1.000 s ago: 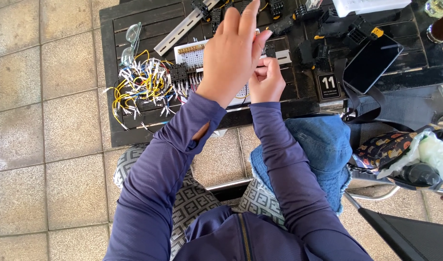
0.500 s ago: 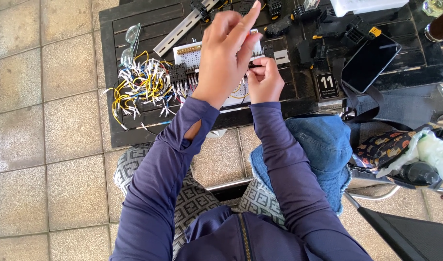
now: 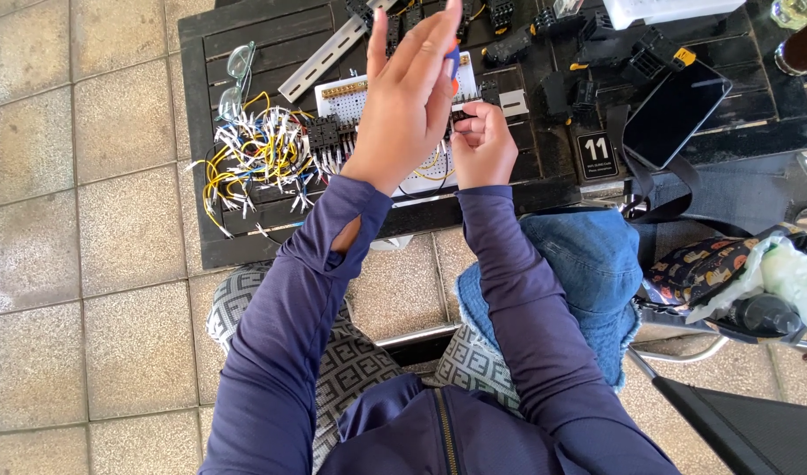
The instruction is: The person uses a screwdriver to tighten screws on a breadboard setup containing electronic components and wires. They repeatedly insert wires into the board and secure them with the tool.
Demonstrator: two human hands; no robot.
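Note:
My left hand (image 3: 403,105) is raised above the black slatted table (image 3: 245,242), fingers stretched upward. A tool with an orange and blue handle (image 3: 453,60) shows behind its fingers, apparently a screwdriver held in that hand. My right hand (image 3: 484,145) is curled just to its right, pinching at a black socket (image 3: 463,114) on the white perforated board (image 3: 355,97). What sits between those fingertips is hidden. More black sockets (image 3: 324,136) with wired terminals are mounted at the board's left side.
A tangle of yellow and white wires (image 3: 254,158) lies left of the board, beside glasses (image 3: 236,75) and a metal rail (image 3: 320,62). A dark phone (image 3: 676,110), a number card (image 3: 597,154) and loose black parts (image 3: 588,44) lie right. A patterned bag (image 3: 711,264) rests beside my knee.
My left hand has stayed raised over the board, its fingers shifting and straightening upward. The right hand has kept its place at the black socket.

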